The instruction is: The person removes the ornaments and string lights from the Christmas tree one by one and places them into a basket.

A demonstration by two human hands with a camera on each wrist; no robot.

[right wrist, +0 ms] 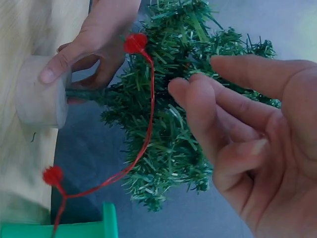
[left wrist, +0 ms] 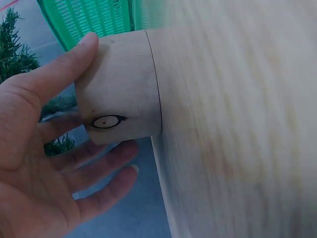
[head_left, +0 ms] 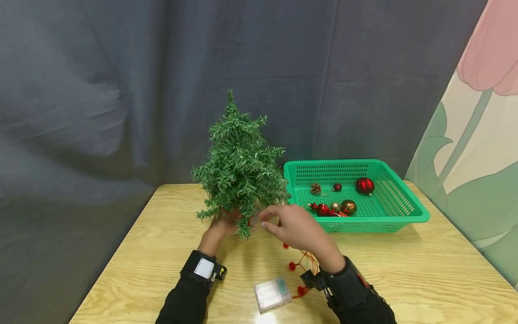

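Firstly, writing: no brand, label or word can be read on anything in the three views.
Landmark: the tree (head_left: pixel 238 166), a small green one, stands upright on the table (head_left: pixel 425 270), on a round wooden base (right wrist: pixel 39 91).
Left hand: the left hand (head_left: pixel 220 227) is under the lowest branches of the tree and holds the base, thumb (left wrist: pixel 59 67) on one side, the other fingers spread loosely on the other side.
Right hand: the right hand (head_left: pixel 297 229) is just to the right of the tree, at the lowest branches; its fingers are half bent and close together, thumb apart, and I cannot tell if they pinch the cord.
Cord: a red cord (right wrist: pixel 146 119) with small red balls lies over the lower branches of the tree and runs down toward the table.
Box: a clear box (head_left: pixel 272 294) lies on the table in front of the tree, near the right wrist.
Basket: a green basket (head_left: pixel 404 211) stands to the right of the tree, almost touching its branches, with red and gold baubles (head_left: pixel 365 185) and a pine cone (head_left: pixel 315 188) inside.
Head view only: the whole tree, basket content, box, grey curtain behind the tree.
Left wrist view only: a dark oval knot mark (left wrist: pixel 105 121) on the base, and the thumb's place on it.
Right wrist view only: the thin trunk going into the base, and one red ball (right wrist: pixel 135 43) lying just beside the left hand.
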